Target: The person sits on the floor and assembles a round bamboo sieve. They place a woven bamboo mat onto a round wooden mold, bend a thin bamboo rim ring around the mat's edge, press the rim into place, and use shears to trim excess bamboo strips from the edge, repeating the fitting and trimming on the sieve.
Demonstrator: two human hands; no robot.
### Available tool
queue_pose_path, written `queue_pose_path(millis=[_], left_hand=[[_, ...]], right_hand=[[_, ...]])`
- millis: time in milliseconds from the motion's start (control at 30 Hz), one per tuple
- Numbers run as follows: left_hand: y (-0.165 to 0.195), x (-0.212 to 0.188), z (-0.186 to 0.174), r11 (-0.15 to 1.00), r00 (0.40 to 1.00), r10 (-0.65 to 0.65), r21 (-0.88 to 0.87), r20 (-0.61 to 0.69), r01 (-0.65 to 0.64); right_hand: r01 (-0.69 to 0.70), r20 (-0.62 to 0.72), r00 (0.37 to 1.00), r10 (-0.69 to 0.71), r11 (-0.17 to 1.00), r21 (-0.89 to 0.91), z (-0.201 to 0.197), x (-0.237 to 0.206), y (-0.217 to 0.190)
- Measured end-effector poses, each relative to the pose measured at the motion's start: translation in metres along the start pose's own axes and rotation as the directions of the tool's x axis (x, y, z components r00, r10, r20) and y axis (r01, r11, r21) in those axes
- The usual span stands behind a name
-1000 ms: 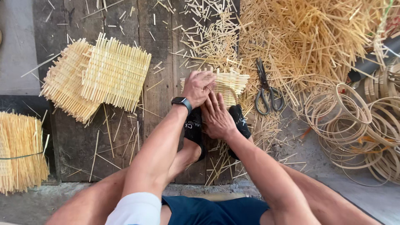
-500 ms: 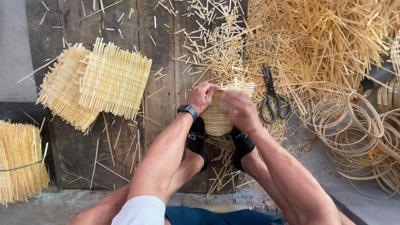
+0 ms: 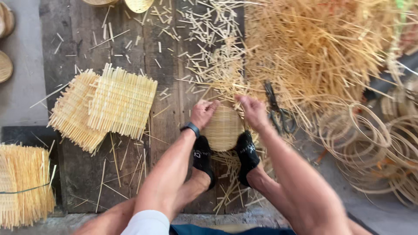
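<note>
Both hands, left hand [image 3: 203, 113] and right hand [image 3: 254, 112], grip round woven basket [image 3: 223, 129] between them.

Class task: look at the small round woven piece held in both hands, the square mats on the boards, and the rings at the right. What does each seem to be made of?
Round woven piece: thin pale strips, probably bamboo, matte and unvarnished, closely interlaced.
Square mats: the same straw-coloured slats, with loose ends sticking out at the edges.
Rings: flat bent strips, likely bamboo or rattan, pale and bare.

Both hands, left hand [image 3: 203, 114] and right hand [image 3: 254, 112], apparently grip a round woven mat [image 3: 223, 129] between black-socked feet [image 3: 203, 156].
</note>
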State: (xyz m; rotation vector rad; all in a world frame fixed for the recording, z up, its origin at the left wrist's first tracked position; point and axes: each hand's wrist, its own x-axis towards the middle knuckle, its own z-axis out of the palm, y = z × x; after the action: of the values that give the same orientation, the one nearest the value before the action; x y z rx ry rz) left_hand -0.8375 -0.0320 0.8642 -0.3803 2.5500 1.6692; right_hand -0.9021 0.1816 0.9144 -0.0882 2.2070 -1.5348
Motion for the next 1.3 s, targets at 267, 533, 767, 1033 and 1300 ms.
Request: queue_pose_path(millis=[267, 533, 767, 1033, 1300], left_hand=[[0.08, -0.093, 0.001, 0.904, 0.933, 0.359, 0.24, 0.02, -0.353], [0.047, -0.162, 0.03, 0.498, 0.745, 0.421, 0.555, 0.517, -0.666], [0.053, -0.115, 0.045, 0.796, 0.914, 0.388, 0.543, -0.115, -0.269], [0.056, -0.081, 0.054, 0.797, 0.917, 0.386, 0.537, -0.1, -0.277], [0.044, -0.057, 0.026, 0.534, 0.844, 0.458, 0.672, 0.279, -0.513]], right_hand=[[0.087, 0.09, 0.996, -0.004, 0.308, -0.947, -0.242, -0.119, -0.095], [-0.011, 0.03, 0.998, 0.054, 0.631, -0.775, -0.181, -0.11, 0.083], [-0.109, -0.154, 0.988, -0.007, 0.673, -0.732, -0.141, -0.057, 0.113], [-0.481, 0.204, 0.856, 0.475, 0.876, -0.021, -0.131, -0.03, 0.097], [-0.42, 0.02, 0.908, 0.419, 0.907, 0.043, -0.084, -0.096, 0.053]])
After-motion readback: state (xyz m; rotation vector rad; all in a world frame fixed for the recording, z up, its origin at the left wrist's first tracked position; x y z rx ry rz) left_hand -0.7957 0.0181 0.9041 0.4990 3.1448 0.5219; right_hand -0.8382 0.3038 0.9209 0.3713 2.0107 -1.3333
